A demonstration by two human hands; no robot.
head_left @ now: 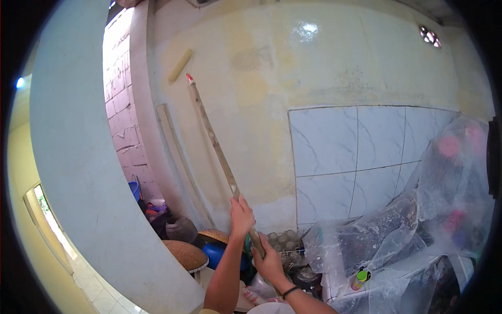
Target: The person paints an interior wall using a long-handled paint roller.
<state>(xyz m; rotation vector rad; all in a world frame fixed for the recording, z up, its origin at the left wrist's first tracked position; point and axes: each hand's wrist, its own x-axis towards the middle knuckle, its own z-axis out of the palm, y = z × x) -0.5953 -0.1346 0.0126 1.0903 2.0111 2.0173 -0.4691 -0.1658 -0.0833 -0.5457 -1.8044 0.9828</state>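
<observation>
Both hands grip a long wooden pole (213,140) that slants up and to the left toward the wall. My left hand (242,217) is wrapped round it higher up, and my right hand (269,265), below a dark wristband, closes on its lower part. At the pole's far end is a red handle (190,78) carrying a pale yellow paint roller (180,65). The roller lies at the upper left of the wall (209,31); whether it presses on the surface is hard to tell. The wall has uneven cream and yellowish patches.
White marbled tiles (327,141) cover the lower wall. Clear plastic sheeting (387,230) drapes things on the right, with a small green-capped bottle (361,280) on it. Below stand woven baskets (184,255), a blue bowl (215,256) and a rack of glasses (285,240). A pale pillar (78,131) rises at left.
</observation>
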